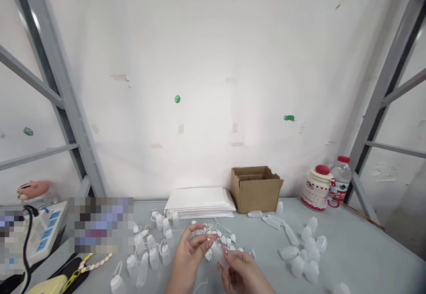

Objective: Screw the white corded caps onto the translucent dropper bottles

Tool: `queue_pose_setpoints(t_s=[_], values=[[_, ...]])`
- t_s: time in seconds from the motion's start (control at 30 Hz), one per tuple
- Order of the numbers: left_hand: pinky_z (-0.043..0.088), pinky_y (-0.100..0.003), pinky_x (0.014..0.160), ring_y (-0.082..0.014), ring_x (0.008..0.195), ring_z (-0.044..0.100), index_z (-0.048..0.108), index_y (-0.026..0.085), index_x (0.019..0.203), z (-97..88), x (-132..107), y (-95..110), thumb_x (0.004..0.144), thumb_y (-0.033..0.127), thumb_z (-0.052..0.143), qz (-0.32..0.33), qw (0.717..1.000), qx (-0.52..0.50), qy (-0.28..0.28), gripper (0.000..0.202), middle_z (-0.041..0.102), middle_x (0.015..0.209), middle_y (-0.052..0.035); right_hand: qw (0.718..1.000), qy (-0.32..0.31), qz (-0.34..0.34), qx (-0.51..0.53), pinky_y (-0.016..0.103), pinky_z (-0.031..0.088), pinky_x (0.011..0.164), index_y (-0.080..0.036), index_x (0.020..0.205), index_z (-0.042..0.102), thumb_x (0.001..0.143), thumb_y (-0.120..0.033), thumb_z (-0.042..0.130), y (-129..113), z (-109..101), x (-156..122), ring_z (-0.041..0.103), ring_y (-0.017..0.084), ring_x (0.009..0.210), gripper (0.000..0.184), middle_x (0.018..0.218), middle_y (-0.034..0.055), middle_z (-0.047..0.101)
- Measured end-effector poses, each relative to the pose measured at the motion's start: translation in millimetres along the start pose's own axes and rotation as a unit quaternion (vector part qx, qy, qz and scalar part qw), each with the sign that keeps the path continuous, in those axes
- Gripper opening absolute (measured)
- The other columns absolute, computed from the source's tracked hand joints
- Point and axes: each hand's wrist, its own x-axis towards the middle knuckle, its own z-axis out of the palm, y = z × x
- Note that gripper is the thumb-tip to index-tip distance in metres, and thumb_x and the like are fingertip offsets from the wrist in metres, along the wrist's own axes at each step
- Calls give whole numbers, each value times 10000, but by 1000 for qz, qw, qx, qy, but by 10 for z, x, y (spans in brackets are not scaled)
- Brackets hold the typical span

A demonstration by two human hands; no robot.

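My right hand [241,269] grips a small translucent plastic bottle [219,255], which is tilted with its top toward my left hand [191,254]. The fingertips of my left hand pinch at the bottle's top end; the small part between them is mostly hidden. Just behind my hands lies a pile of white caps with thin looped cords [229,241]. To the left stand several white bottles fitted with corded caps [153,257], one of them near the front edge. On the right are several bottles without corded caps [313,250], some upright and some lying down.
A stack of white envelopes [196,203] and an open cardboard box [258,194] stand against the wall. A cream jar with a red lid [317,188] and a clear bottle [342,174] are at the back right. At left lie a power strip [49,232] and a beaded strap [96,264].
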Motion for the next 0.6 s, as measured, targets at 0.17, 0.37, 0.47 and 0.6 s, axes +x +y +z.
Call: queue_pose_setpoints(t_s=[0.17,0.37,0.47,0.6], values=[[478,-327,752,-228,775,671,532,197,828,88,-73,-18,569,289,744,13,999,5,-41,348,744,693,-73,999,16,41,19,204,267,333,-142,403,551,557,-709,560,39,-28,37,363,67,233,588,246,-23,432],[461,-326,802,-234,826,664,551,187,838,-23,14,-52,589,347,722,5,998,60,8,342,745,763,-85,993,78,-92,-20,257,425,473,-143,722,659,523,-611,683,-73,-4,-26,535,135,471,510,512,19,638],[453,-328,824,-241,877,653,551,192,840,-85,65,-66,588,364,716,0,997,78,13,347,745,776,-85,987,92,-125,-44,237,407,450,-155,661,637,450,-542,761,-49,13,-24,507,114,462,458,505,-10,609],[442,-332,830,-233,849,655,544,200,822,-88,72,-69,588,352,713,15,995,94,6,326,744,735,-68,993,58,-83,-65,209,345,394,-147,572,593,437,-610,723,-18,-5,-6,443,67,354,499,438,-37,558]])
